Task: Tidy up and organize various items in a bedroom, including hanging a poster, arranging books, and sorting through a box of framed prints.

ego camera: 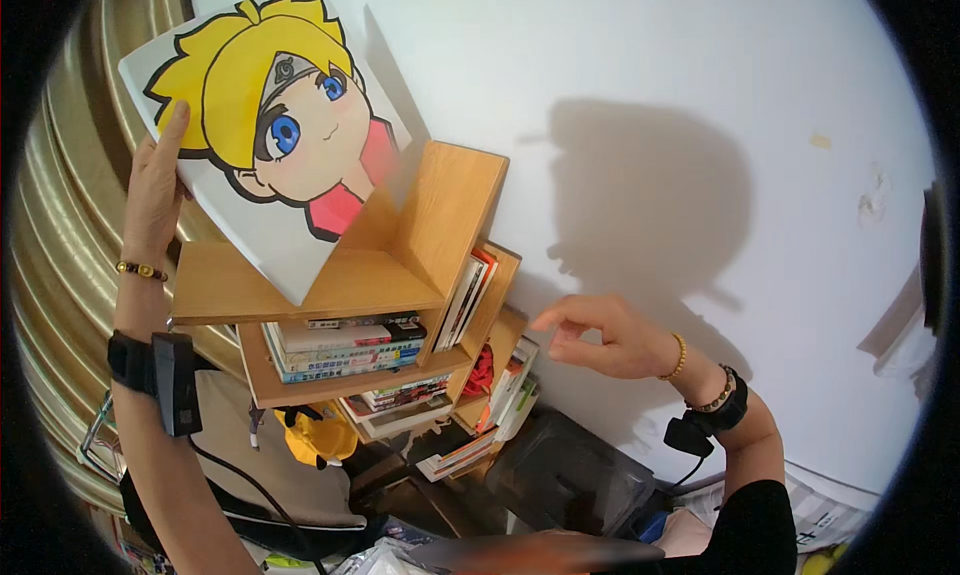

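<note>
My left hand [161, 170] holds a white canvas painting [300, 117] by its left edge, thumb on the front. It shows a cartoon head with yellow hair, blue eyes, a grey headband and a pink collar. The painting is tilted, one corner low over the top shelf of a wooden bookshelf [300, 282]. Right of the bookshelf, my right hand [592, 335] is raised in front of the white wall with fingers curled and thumb apart, nothing seen in it. Both wrists bear bracelets and strapped black devices.
Books [352, 350] fill the lower shelves, with a red cord bundle [480, 371] among them. A yellow plush-like item [319, 432] hangs below. Gold curtains [56, 275] run down the left. A dark lidded bin [574, 477] stands by the white wall [810, 275].
</note>
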A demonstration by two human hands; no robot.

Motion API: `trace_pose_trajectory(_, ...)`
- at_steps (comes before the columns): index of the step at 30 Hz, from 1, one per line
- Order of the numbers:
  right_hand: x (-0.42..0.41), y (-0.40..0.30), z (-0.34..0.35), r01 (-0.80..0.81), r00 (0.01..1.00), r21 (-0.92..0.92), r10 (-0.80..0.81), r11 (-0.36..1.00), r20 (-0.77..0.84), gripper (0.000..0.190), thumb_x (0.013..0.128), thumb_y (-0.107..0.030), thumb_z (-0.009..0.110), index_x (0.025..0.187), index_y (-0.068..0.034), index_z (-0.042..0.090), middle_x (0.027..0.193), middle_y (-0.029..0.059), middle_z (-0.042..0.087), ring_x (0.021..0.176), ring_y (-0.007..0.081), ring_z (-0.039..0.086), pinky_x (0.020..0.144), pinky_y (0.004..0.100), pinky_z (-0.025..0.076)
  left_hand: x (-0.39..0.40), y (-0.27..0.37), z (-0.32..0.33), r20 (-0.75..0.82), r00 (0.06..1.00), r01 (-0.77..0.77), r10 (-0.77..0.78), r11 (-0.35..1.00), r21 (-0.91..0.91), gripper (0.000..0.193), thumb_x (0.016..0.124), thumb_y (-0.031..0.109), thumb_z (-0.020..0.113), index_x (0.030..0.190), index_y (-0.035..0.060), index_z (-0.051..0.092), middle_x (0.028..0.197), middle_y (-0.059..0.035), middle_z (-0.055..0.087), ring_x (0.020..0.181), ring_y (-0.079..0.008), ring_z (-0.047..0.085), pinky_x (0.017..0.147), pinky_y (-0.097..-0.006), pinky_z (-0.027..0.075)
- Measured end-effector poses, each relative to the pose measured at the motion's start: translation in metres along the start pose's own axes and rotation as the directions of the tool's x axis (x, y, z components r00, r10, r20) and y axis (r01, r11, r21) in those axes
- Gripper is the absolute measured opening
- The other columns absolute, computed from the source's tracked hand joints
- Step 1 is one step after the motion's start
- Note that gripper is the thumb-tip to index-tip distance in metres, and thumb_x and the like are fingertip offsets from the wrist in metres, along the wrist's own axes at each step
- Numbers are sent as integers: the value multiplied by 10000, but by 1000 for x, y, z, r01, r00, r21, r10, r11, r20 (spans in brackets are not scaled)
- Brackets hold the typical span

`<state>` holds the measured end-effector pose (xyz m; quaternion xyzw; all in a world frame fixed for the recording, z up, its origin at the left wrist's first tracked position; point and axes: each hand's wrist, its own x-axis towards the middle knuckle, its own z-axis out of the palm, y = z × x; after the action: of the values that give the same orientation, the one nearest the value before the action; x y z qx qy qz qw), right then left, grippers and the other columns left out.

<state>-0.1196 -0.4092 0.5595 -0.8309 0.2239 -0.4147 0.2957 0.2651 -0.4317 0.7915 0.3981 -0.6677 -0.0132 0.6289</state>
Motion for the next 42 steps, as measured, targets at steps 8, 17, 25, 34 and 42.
trace_pose_trajectory(8,-15,25,-7,-139,990,-47,140,989,22,274,820,-204,603,1039,-43,569,962,91,608,771,154,593,681,282,496,0,-21,12,39,996,75,-85,976,206,358,863,429,511,812,82,581,579,34,532,452,-10,453,372,-158,302)
trace_pose_trajectory(17,7,25,-19,-122,978,-171,89,978,-191,408,788,-257,645,1116,-47,526,1041,86,585,894,175,568,753,305,473,5,-9,-10,19,1000,-10,7,983,182,372,873,438,491,893,74,568,716,10,597,576,-10,546,479,-147,416)
trace_pose_trajectory(25,60,-25,-60,252,862,-32,-240,967,-447,645,769,-253,657,1291,-34,347,1246,136,451,1145,177,432,879,340,407,-12,37,-26,210,976,-28,58,989,-144,477,908,393,427,1205,21,440,1090,-112,569,963,-125,583,790,-252,502)
trace_pose_trajectory(34,25,-57,-19,193,799,368,72,910,-597,344,853,-173,550,1142,3,489,1028,51,584,877,103,545,776,237,433,-21,29,17,382,891,73,-245,909,411,447,858,371,539,1071,-22,550,892,-84,571,759,-82,547,608,-218,455)
trace_pose_trajectory(42,19,-78,-16,236,595,148,-23,960,-804,274,900,-174,480,1102,9,515,988,44,593,847,93,544,734,217,434,-92,23,-48,-25,958,-259,286,897,358,366,894,161,481,1232,30,435,1112,-95,529,946,-152,549,816,-279,451)
